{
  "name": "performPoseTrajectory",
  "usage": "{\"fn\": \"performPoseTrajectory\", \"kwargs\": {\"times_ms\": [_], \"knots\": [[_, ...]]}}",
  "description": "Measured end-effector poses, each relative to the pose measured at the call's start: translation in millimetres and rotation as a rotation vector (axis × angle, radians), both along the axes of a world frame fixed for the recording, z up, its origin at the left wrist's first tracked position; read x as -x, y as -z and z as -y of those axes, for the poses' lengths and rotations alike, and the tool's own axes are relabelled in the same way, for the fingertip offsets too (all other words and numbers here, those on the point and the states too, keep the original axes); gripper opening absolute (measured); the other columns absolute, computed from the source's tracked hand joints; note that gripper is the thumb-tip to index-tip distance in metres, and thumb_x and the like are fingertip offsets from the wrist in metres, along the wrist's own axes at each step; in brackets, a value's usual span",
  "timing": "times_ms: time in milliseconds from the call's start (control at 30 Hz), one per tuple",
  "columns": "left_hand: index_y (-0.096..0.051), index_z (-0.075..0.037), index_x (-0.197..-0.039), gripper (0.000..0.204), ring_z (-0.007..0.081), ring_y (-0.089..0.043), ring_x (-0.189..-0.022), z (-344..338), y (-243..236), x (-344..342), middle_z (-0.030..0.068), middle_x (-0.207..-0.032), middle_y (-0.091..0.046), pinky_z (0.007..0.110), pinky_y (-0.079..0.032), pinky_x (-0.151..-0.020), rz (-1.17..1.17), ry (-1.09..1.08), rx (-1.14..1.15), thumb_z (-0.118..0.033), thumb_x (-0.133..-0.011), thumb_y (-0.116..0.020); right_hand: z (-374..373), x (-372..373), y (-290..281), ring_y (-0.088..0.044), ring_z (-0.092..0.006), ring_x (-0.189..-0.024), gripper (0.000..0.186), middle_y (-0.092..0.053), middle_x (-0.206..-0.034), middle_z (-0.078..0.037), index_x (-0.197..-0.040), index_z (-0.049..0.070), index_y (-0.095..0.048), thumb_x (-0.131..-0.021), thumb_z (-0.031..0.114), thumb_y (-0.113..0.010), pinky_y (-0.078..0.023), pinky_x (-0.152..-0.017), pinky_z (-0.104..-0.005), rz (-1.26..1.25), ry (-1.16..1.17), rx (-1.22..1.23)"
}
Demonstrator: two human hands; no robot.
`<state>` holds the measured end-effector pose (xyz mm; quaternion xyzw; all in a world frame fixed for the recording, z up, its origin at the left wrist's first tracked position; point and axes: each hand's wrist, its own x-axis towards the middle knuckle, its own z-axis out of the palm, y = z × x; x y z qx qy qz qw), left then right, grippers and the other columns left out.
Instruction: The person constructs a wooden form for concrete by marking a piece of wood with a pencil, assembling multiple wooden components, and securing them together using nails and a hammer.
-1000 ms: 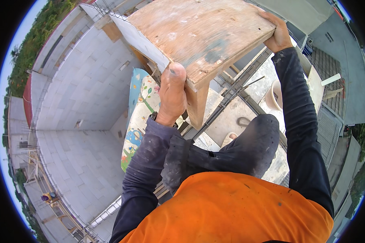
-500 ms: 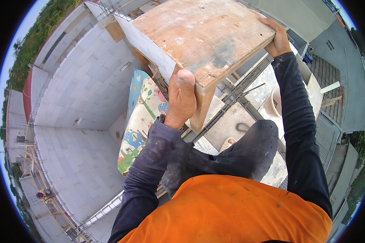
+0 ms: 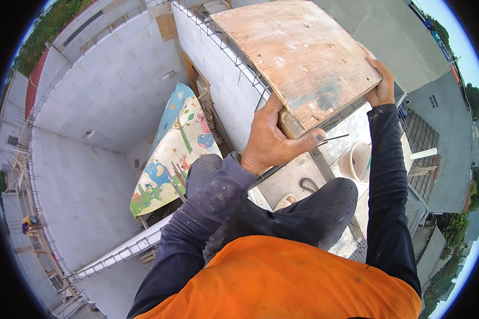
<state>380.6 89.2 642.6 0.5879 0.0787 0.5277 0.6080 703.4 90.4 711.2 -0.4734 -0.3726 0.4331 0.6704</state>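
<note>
One plywood board (image 3: 298, 58) is in hand; two hands hold it, one at each side. The board is raised in front of the person, above the top of a grey block wall (image 3: 218, 69) lined with steel reinforcement.

The left hand (image 3: 274, 141) is closed on the board's near corner: the thumb lies along the lower edge, and the fingers wrap the side edge. The right hand (image 3: 380, 87) is closed on the board's right edge, fingers curled over it. The board spans the gap between both hands and tilts slightly down toward the left hand.

Below the board, count one pale bucket (image 3: 355, 162) and one visible shoe (image 3: 286, 202). One colourful printed sheet (image 3: 173, 149) leans against the wall inside the room, left of the left hand.
</note>
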Motion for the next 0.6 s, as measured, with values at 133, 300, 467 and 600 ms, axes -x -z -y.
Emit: {"fn": "performPoseTrajectory", "kwargs": {"times_ms": [133,300,467,600], "knots": [[-0.048,0.007,-0.137,0.074,0.0240,-0.067,-0.113,-2,0,-2,0.0212,-0.123,-0.066,0.032,-0.053,-0.098,-0.001,-0.002,0.012,-0.026,-0.082,-0.086,4,-4,-8,-0.057,-0.0294,-0.133,0.064,-0.054,-0.148,-0.023,-0.149,-0.010,-0.046,-0.096,0.025,-0.057,-0.041,-0.114,-0.0374,0.004,-0.021,0.004],[-0.054,0.006,-0.131,0.067,0.0233,-0.071,-0.108,-5,1,-3,0.0201,-0.118,-0.069,0.031,-0.055,-0.094,-0.011,-0.080,-0.092,-0.025,-0.080,-0.086,10,-6,-12,-0.055,-0.0303,-0.135,0.065,-0.053,-0.149,-0.022,-0.149,-0.010,-0.044,-0.096,0.025,-0.056,-0.040,-0.115,-0.0381,0.007,-0.027,0.016],[-0.058,0.005,-0.126,0.065,0.0224,-0.072,-0.103,-5,1,-4,0.0187,-0.114,-0.070,0.031,-0.057,-0.090,-0.037,-0.082,-0.043,-0.024,-0.076,-0.089,15,-10,-12,-0.055,-0.0308,-0.134,0.065,-0.054,-0.148,-0.023,-0.149,-0.010,-0.044,-0.096,0.024,-0.056,-0.040,-0.115,-0.0388,0.012,-0.030,0.003],[-0.056,0.008,-0.134,0.070,0.0185,-0.064,-0.113,-7,-1,2,0.0150,-0.122,-0.069,0.032,-0.051,-0.098,-0.089,-0.060,-0.089,-0.018,-0.078,-0.089,15,-9,-9,-0.056,-0.0310,-0.133,0.064,-0.054,-0.148,-0.024,-0.150,-0.010,-0.044,-0.096,0.024,-0.056,-0.040,-0.115,-0.0390,0.005,0.005,0.010]]}}
